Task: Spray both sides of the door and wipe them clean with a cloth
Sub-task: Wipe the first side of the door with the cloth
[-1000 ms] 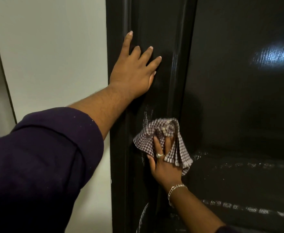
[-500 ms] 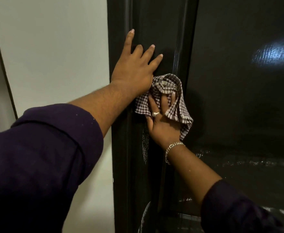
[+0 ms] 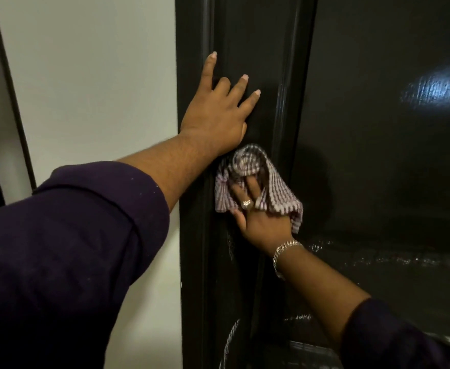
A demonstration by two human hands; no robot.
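Wall (image 3: 91,83), pale and plain, fills the left side of the view, with a dark purple sleeve (image 3: 67,262) crossing in front of it from the lower left. Next to the wall stands the door (image 3: 378,169), very dark and glossy, its left edge made of raised upright mouldings. On that left stile lies the left hand (image 3: 218,113), palm flat against the wood, fingers straight and spread, holding nothing. Just below it, and almost touching the heel of that hand, is the cloth (image 3: 255,182), a small-checked purple and white rag bunched against the same stile. The right hand (image 3: 258,219) presses it to the door from below: two fingers lie over the front of the cloth while folds of it wrap round the hand, so the fingers grip the rag. A ring (image 3: 246,203) sits on one finger and a silver chain bracelet (image 3: 285,251) on the wrist. Further right, the door's wide flat panel carries a bright reflection (image 3: 436,89) high up, and pale wet streaks (image 3: 394,258) run across its lower part.
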